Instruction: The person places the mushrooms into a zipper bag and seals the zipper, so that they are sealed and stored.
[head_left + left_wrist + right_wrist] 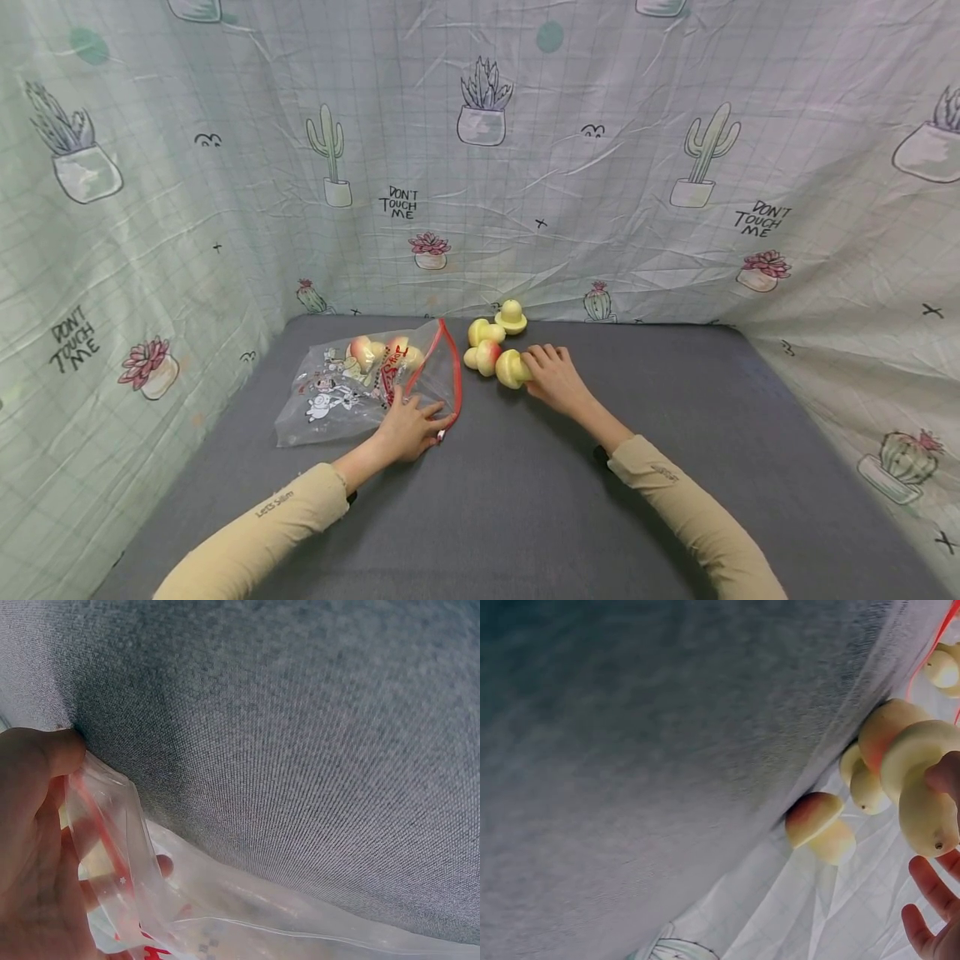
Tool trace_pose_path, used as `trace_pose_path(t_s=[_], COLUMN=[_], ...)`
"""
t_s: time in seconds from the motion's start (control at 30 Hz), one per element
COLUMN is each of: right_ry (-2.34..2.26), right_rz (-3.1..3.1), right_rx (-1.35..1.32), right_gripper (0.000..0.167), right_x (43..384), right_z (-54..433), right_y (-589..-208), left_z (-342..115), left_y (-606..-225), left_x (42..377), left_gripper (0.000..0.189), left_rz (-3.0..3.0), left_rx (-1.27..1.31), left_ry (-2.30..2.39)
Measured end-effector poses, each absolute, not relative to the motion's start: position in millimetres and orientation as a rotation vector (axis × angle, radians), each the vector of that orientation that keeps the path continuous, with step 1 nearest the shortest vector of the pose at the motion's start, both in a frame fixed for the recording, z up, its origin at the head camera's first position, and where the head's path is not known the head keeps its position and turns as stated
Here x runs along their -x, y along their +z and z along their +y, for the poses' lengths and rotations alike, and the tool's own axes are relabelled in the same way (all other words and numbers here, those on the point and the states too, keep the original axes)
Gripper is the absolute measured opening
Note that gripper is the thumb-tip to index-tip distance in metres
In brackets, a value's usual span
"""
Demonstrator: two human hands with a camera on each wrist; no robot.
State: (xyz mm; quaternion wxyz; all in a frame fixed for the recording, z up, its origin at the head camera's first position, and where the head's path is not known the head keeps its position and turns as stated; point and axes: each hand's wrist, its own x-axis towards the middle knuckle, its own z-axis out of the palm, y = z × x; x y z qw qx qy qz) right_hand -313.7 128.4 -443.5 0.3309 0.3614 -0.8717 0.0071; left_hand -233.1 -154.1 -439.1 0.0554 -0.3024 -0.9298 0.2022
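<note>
My left hand (408, 429) grips the open mouth of a clear plastic zip bag (296, 421) with a red zip edge and printed cartoons. In the left wrist view, the thumb (66, 754) is at the bag's edge and other fingers show through the plastic. Inside lie several toy mushrooms (362, 353), pale yellow with some reddish caps. To the bag's right, my right hand (557, 382) holds a yellow toy mushroom (510, 369) by its stem, thumb on one side and fingers on the other. Beyond it are a red-capped mushroom (488, 357) and two yellow mushrooms (511, 317).
The dark grey tabletop (495, 517) stretches under both arms. A pale cloth curtain (547, 233) printed with potted cacti hangs along its back and sides. At the bag's mouth is a small white zip slider (441, 434).
</note>
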Motion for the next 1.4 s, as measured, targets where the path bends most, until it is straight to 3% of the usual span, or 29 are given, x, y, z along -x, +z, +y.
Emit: trace_pose_path(t_s=[1.4], right_ry=[0.036], right_rz=[-2.174], right_rx=[-1.015], right_gripper=[0.036], right_x=[315.4], right_z=[70.0], right_y=[-447.3], left_z=[-153.5], left_y=[-441.1], left_x=[234.3], left_gripper=[0.047], left_rz=[-2.786], left_rx=[0.882], left_ry=[0.692])
